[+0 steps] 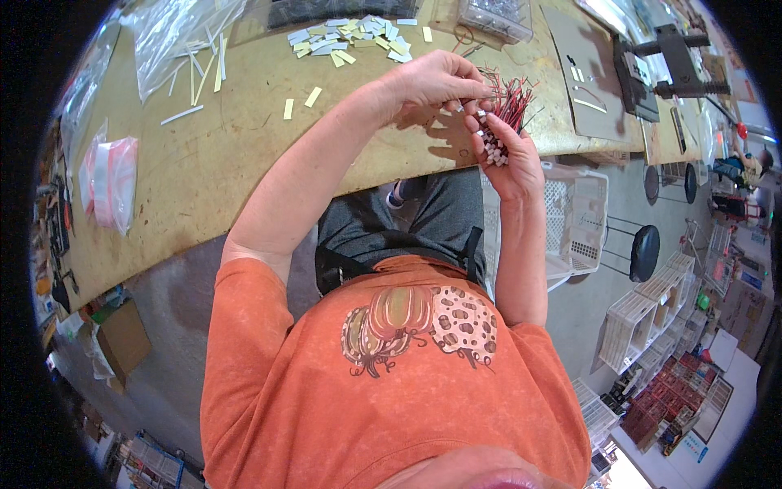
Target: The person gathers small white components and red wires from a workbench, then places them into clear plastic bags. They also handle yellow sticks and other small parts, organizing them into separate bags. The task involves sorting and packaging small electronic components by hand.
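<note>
Above the table's near edge, my right hand [519, 167] is closed around a bundle of red and black wires [511, 104]. Small white connectors [494, 149] cluster at the near end of the bundle, by the palm, and loose wire ends fan out at the far end. My left hand [440, 80] is right beside it, thumb and fingers pinched on what looks like a wire with a white connector. The fingertips of both hands almost meet, so part of that wire is hidden.
Yellow and white label strips [350, 39] lie piled on the wooden table [244, 130]. A clear bin [497, 18] stands at the back, and a dark metal press [672, 61] at the right. On the left is a bagged pink roll [110, 181]. White crates [574, 216] and a stool [644, 253] stand right.
</note>
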Demonstrator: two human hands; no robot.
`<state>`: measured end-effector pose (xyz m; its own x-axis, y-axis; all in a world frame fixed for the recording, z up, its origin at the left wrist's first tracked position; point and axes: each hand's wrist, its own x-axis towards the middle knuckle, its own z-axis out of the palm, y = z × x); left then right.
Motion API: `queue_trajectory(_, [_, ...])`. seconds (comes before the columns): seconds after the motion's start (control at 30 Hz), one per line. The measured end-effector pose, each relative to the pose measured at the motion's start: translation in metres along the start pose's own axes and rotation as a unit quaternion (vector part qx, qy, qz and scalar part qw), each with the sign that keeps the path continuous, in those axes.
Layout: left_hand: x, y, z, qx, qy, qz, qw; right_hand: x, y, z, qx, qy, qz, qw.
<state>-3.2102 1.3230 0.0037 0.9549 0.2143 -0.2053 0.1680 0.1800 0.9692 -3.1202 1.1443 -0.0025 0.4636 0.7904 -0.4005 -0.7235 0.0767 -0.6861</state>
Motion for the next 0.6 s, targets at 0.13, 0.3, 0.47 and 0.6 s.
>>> queue_trajectory(0.13, [-0.001,0.001,-0.003,-0.026,-0.017,-0.013,0.999,-0.003,-0.002,0.002,-0.003,0.004,-0.008,1.0])
queue_trajectory(0.3, [-0.006,0.005,0.002,0.007,-0.024,-0.012,1.0,-0.001,-0.001,-0.002,-0.018,0.027,-0.017,0.999])
queue_trajectory(0.47, [-0.005,0.001,0.003,0.244,0.021,0.082,0.966,0.0,0.0,-0.003,-0.018,0.007,-0.022,1.0])
queue_trajectory(0.6, [-0.009,0.009,0.008,0.259,0.036,0.073,0.962,0.0,0.0,0.001,-0.076,0.003,-0.037,0.996])
